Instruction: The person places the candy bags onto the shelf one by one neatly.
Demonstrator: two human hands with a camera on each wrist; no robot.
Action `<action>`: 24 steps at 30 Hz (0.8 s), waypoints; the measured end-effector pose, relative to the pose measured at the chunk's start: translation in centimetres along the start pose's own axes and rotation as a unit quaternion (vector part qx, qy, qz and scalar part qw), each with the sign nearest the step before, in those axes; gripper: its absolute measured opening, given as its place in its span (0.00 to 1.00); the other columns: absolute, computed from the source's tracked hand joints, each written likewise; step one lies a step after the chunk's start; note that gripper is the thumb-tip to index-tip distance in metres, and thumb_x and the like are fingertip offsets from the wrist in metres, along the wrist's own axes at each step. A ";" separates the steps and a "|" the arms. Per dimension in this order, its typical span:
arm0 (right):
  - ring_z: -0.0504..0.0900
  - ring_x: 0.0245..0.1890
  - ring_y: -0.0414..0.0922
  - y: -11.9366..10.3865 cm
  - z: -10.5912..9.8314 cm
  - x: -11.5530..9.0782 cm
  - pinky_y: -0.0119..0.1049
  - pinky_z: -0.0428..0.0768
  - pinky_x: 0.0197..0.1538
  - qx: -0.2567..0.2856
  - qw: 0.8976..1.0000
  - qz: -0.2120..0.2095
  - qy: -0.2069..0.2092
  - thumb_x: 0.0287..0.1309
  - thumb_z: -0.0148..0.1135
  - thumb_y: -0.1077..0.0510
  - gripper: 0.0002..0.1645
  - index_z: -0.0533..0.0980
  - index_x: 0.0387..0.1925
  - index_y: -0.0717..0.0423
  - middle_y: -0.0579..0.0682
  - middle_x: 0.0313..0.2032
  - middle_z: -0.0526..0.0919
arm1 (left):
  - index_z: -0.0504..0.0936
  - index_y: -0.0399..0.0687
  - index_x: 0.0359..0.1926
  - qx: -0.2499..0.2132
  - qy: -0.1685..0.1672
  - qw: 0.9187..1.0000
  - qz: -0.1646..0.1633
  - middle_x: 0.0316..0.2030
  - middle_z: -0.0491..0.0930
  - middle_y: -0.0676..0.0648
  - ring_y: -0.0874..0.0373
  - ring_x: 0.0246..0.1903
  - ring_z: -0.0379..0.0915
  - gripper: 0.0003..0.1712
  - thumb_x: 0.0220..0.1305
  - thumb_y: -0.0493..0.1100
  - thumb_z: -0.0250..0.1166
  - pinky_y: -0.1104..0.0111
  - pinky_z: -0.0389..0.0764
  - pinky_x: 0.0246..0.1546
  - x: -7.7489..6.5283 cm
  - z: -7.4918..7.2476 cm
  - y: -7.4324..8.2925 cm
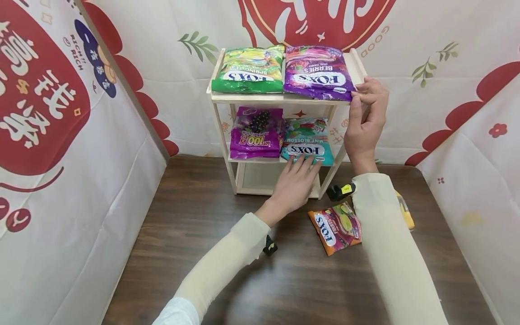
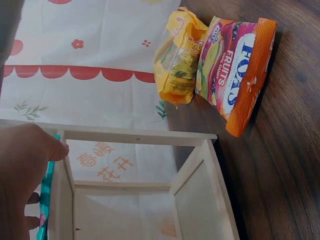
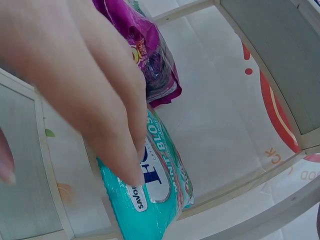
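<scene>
A small wooden shelf rack (image 1: 280, 97) stands against the backdrop. On its middle tier, the fingers of my left hand (image 1: 296, 183) lie over the front edge of a teal Fox's Mint Blossom candy bag (image 1: 307, 140). The right wrist view shows fingertips on that bag (image 3: 160, 175) too. Beside it sits a purple Lot 100 candy bag (image 1: 257, 135). My right hand (image 1: 367, 122) grips the rack's top right front corner, next to a purple Fox's Berries bag (image 1: 318, 72). Left of that bag is a green Fox's Spring Tea bag (image 1: 249, 70).
On the dark wooden table (image 1: 187, 253) lies an orange Fox's Fruits bag (image 1: 337, 228). A yellow packet (image 2: 181, 60) lies beside it, partly hidden by my right sleeve in the head view. Printed cloth walls (image 1: 467, 36) enclose the back and sides.
</scene>
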State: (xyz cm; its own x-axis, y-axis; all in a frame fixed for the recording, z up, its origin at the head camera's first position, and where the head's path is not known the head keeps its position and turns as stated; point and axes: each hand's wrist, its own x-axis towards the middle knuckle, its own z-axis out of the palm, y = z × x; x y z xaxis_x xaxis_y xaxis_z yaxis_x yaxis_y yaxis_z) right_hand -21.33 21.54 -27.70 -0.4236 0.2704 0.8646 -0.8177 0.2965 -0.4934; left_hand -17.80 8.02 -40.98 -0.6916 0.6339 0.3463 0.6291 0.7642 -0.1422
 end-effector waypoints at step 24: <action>0.63 0.62 0.51 0.1 0.0 -0.2 0.43 0.59 0.68 0.009 1.000 0.012 -0.010 0.58 0.49 0.66 0.12 0.69 0.37 0.75 0.51 0.48 0.73 | 0.73 0.36 0.59 -0.176 0.250 0.951 0.046 0.57 0.73 0.40 0.48 0.58 0.68 0.24 0.62 0.38 0.60 0.61 0.60 0.66 -7.5 -2.8 -5.5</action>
State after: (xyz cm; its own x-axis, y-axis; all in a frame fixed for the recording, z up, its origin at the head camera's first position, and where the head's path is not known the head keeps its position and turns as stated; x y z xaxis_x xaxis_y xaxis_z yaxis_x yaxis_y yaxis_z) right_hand -21.34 21.48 -27.90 -0.4512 0.2592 0.8540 -0.8136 0.2737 -0.5129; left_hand -15.09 -1.29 -40.19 -0.4291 0.4928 0.7570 0.8190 0.5657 0.0960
